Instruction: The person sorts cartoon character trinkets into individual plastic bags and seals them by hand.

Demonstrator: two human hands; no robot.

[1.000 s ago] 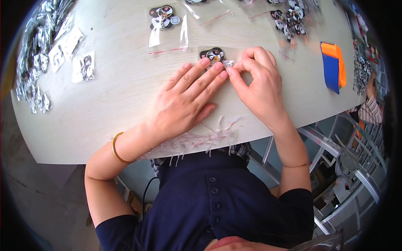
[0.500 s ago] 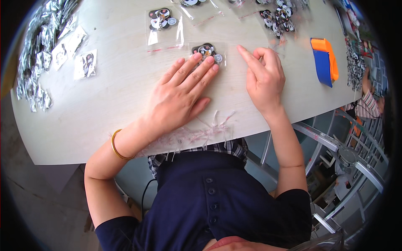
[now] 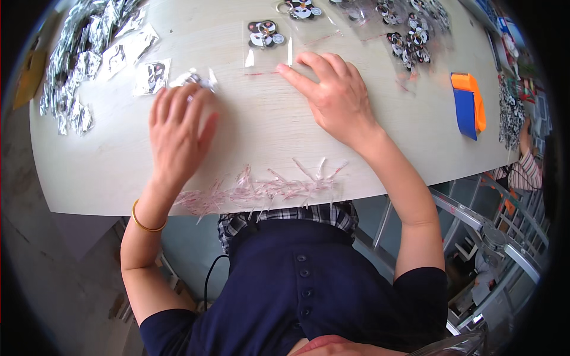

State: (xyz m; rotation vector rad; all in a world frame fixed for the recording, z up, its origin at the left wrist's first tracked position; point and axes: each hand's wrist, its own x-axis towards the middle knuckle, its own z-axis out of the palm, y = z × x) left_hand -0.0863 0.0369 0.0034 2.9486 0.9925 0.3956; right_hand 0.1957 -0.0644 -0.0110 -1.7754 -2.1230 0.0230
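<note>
My left hand (image 3: 181, 127) is slightly blurred, at the left of the table. Its fingers are stretched out and the thumb stands apart. Its fingertips rest on a small clear packet (image 3: 199, 78), partly hidden under them, beside another packet with a panda-pattern piece (image 3: 155, 77). My right hand (image 3: 341, 95) is open, its index finger pointing left. That fingertip is at the lower edge of a clear bag (image 3: 268, 59) holding a black-and-white panda keychain (image 3: 265, 35); whether it touches the bag I cannot tell.
Clear torn strips (image 3: 261, 190) lie along the table's near edge. A heap of shiny packets (image 3: 80, 59) fills the far left. More bagged panda keychains (image 3: 409, 44) lie at the far right, near an orange-and-blue tape dispenser (image 3: 469, 107). A metal frame (image 3: 493, 237) stands beyond the table.
My left hand has slid a small packet from the middle to the left, next to the other packets. My right hand has moved left to the bag's lower edge. The view has shifted a little.
</note>
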